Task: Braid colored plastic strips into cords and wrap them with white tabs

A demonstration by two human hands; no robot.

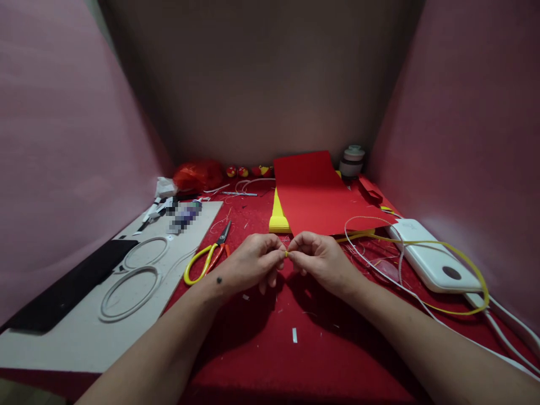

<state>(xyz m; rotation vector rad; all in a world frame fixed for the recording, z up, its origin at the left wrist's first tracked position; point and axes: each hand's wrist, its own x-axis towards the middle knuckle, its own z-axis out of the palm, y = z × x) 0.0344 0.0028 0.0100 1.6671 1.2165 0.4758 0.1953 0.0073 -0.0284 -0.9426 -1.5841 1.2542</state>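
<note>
My left hand (262, 259) and my right hand (318, 257) meet over the red cloth, fingertips almost touching. Both pinch a tiny yellow piece (287, 254) between thumb and forefinger; most of it is hidden by the fingers. Scissors (211, 256) with one yellow and one orange-red handle lie just left of my left hand, blades pointing away. Beyond my right hand is a large red sheet (320, 197), resting partly over folded yellow material (279, 216). A thin yellow strip (459, 253) loops out to the right.
At the left, a pale board (139, 332) bears a black flat piece (76, 281) and coiled white cable (130, 292). A white power bank (439, 261) with cables sits right. Behind are a red plastic bag (198, 175), small red-yellow figures (237, 171) and a jar (352, 161). Scraps dot the cloth.
</note>
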